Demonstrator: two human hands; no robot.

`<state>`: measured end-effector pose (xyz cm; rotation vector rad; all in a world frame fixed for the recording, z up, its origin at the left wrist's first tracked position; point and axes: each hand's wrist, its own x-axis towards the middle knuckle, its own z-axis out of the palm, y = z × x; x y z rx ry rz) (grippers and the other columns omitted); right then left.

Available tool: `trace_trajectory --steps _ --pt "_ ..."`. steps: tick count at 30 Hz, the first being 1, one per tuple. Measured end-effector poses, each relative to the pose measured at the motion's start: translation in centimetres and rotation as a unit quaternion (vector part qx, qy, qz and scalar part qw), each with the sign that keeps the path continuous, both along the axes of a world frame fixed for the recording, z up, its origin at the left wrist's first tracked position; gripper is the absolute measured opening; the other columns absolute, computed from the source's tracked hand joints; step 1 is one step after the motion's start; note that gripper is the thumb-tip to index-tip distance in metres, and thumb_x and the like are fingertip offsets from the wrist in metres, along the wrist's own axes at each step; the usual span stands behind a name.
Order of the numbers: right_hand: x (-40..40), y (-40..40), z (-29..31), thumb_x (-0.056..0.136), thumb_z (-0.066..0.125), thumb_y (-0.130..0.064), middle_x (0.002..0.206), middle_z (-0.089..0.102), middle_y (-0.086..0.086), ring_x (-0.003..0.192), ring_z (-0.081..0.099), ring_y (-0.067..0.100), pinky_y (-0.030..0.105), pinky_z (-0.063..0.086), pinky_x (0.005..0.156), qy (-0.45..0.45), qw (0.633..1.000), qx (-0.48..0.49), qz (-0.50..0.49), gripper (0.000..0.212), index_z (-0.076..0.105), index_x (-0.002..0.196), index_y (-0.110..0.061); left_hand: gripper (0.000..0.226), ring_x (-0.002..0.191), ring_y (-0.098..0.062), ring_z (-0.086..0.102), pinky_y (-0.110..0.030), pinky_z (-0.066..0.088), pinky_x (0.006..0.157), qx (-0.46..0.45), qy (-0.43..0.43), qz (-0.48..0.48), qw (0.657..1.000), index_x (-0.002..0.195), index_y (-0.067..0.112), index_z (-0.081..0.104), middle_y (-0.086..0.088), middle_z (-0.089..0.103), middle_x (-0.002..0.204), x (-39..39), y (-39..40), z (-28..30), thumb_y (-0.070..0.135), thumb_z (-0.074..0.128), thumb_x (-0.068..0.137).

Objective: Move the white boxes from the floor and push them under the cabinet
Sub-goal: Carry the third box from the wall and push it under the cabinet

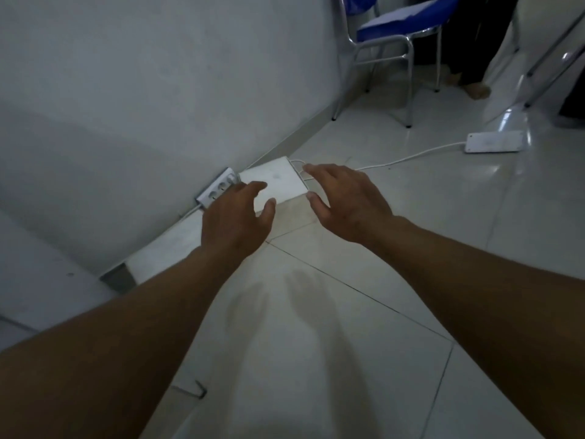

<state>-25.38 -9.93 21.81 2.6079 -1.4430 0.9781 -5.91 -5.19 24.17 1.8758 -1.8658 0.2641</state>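
Observation:
A flat white box [278, 179] lies on the tiled floor against the base of a white wall or cabinet face [158, 106]. My left hand [235, 217] hovers over its near left corner, fingers spread, thumb close to the box's front edge. At the box's right side my right hand [345, 201] is held with fingers apart, its thumb near the right front corner. Neither hand grips the box. A second white box [493, 141] rests farther off on the floor at the right, with a white cable [411, 156] running from it toward the first box.
A white power strip [218, 190] lies along the wall just left of the box. A blue chair with metal legs [395, 42] stands at the back. A person's foot [478, 90] shows beside it. A dark gap [117, 278] opens at the base on the left.

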Motion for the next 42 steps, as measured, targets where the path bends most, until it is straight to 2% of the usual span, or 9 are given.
trace_trajectory --steps 8,14,17,23,27,32,37,42 --pt "4.1 -8.5 -1.7 0.097 0.048 -0.034 0.14 0.052 0.007 0.12 0.052 0.028 0.042 0.041 0.099 0.014 0.998 0.056 -0.007 0.05 0.041 0.144 -0.017 0.043 0.106 -0.025 0.062 -0.039 0.05 0.088 0.038 0.018 -0.004 0.999 0.129 0.023 0.06 -0.004 0.066 0.119 3.5 -8.6 -3.0 0.046 0.056 0.092" --pt "5.4 -14.5 -1.6 0.096 0.051 -0.034 0.139 0.053 0.006 0.12 0.052 0.027 0.04 0.041 0.099 0.025 0.997 0.072 0.006 0.048 0.044 0.141 -0.018 0.044 0.11 -0.026 0.06 -0.037 0.046 0.085 0.04 0.035 0.041 0.998 0.131 0.024 0.059 -0.004 0.063 0.126 5.1 -14.1 -2.6 0.047 0.054 0.093" --pt "5.9 -17.8 -2.0 0.097 0.05 -0.036 0.141 0.051 0.005 0.123 0.049 0.025 0.041 0.04 0.1 -0.002 0.997 0.075 0.002 0.049 0.044 0.142 -0.019 0.045 0.111 -0.025 0.06 -0.038 0.046 0.086 0.04 0.047 0.059 0.996 0.131 0.024 0.058 -0.004 0.062 0.128 4.8 -16.8 -3.1 0.048 0.053 0.093" --pt "6.9 -25.7 -4.6 0.098 0.046 -0.04 0.146 0.046 0.005 0.128 0.045 0.026 0.044 0.038 0.105 -0.013 0.988 0.153 0.027 0.052 0.037 0.145 -0.021 0.044 0.109 -0.026 0.06 -0.038 0.048 0.088 0.035 0.089 0.117 0.989 0.129 0.021 0.059 -0.006 0.063 0.125 3.5 -23.2 -6.9 0.046 0.054 0.093" --pt "7.9 -31.9 -5.6 0.098 0.044 -0.041 0.144 0.046 0.005 0.128 0.044 0.027 0.044 0.037 0.105 0.006 0.987 0.154 0.04 0.049 0.038 0.142 -0.022 0.045 0.107 -0.023 0.062 -0.042 0.051 0.089 0.034 0.129 0.172 0.976 0.13 0.022 0.058 -0.003 0.064 0.125 2.6 -27.2 -9.1 0.048 0.052 0.094" --pt "9.3 -37.1 -5.6 0.097 0.044 -0.04 0.142 0.047 0.005 0.128 0.043 0.027 0.041 0.034 0.102 -0.003 0.983 0.167 0.073 0.047 0.04 0.14 -0.022 0.045 0.121 -0.026 0.054 -0.042 0.044 0.099 0.031 0.153 0.233 0.96 0.136 0.019 0.054 -0.008 0.057 0.135 2.2 -31.3 -8.7 0.043 0.039 0.101" --pt "9.5 -40.6 -6.4 0.098 0.043 -0.04 0.144 0.046 0.006 0.13 0.042 0.026 0.042 0.034 0.104 -0.022 0.98 0.187 0.065 0.048 0.039 0.142 -0.019 0.046 0.125 -0.027 0.05 -0.041 0.039 0.102 0.051 0.121 0.24 0.962 0.138 0.016 0.051 -0.01 0.053 0.139 2.5 -35.3 -7.8 0.04 0.043 0.1" --pt "11.1 -43.0 -10.8 0.098 0.043 -0.041 0.146 0.044 0.006 0.132 0.041 0.026 0.042 0.035 0.107 -0.043 0.972 0.226 0.048 0.052 0.038 0.144 -0.018 0.048 0.129 -0.028 0.047 -0.047 0.039 0.105 0.078 0.141 0.263 0.951 0.14 0.017 0.049 -0.011 0.051 0.142 4.4 -38.1 -10.9 0.043 0.043 0.099"
